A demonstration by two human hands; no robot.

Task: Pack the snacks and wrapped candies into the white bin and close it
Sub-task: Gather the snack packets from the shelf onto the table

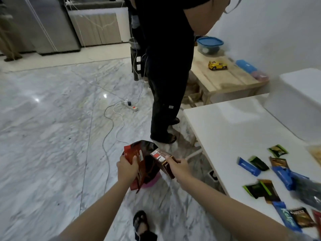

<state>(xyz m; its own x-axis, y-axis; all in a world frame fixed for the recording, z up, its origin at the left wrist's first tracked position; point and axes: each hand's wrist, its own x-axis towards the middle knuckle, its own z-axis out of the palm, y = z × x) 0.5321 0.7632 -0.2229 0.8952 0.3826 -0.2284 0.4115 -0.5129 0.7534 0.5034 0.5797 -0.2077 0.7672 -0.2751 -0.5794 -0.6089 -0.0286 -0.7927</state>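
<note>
— What's the floor (52, 119) like out past the hands?

— Grey-veined marble, glossy, with two bright spots of light on it. A power strip (131, 106) lies ahead of the hands, red switch lit, its cord (109, 129) looping back toward them.

— And the right?

— A white table (234, 122) beside the hands, a plain white wall (278, 32) behind it. Farther off, a low wooden table (225, 79) with a yellow toy car (217, 65).

— Far left?

— A steel fridge (48, 23), then a pale cabinet (99, 26).

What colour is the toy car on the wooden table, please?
Yellow; the toy car shows in the head view.
</note>
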